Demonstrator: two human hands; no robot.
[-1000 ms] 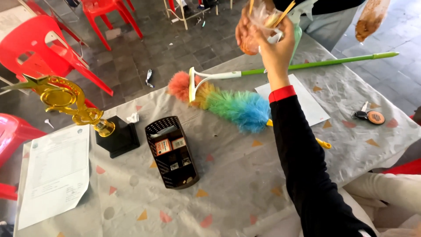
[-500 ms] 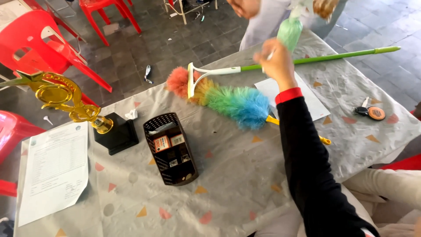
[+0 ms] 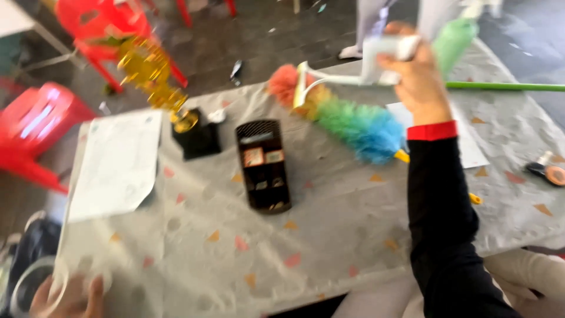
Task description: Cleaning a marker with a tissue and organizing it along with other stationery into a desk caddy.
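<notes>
My right hand [image 3: 416,73], in a black sleeve with a red cuff, is raised over the far side of the table. It grips the white trigger head of a green spray bottle [image 3: 456,35]. Just below it lie a rainbow feather duster [image 3: 353,121] and a squeegee [image 3: 303,88] with a long green handle. My left hand [image 3: 67,297] shows at the bottom left corner against a clear round container [image 3: 26,288]. The blur hides whether that hand grips it.
A black mesh basket [image 3: 263,165] with small boxes stands mid-table on the grey patterned cloth [image 3: 329,235]. A gold trophy [image 3: 150,70] on a black base and a printed sheet [image 3: 118,165] sit to the left. Keys [image 3: 547,171] lie at the right edge. Red chairs [image 3: 41,129] stand beyond, and a person's legs [image 3: 374,17] are at the far side.
The view has swung left and blurred. My right hand came away from the other person's hands with the spray bottle. My left hand has entered at the bottom left.
</notes>
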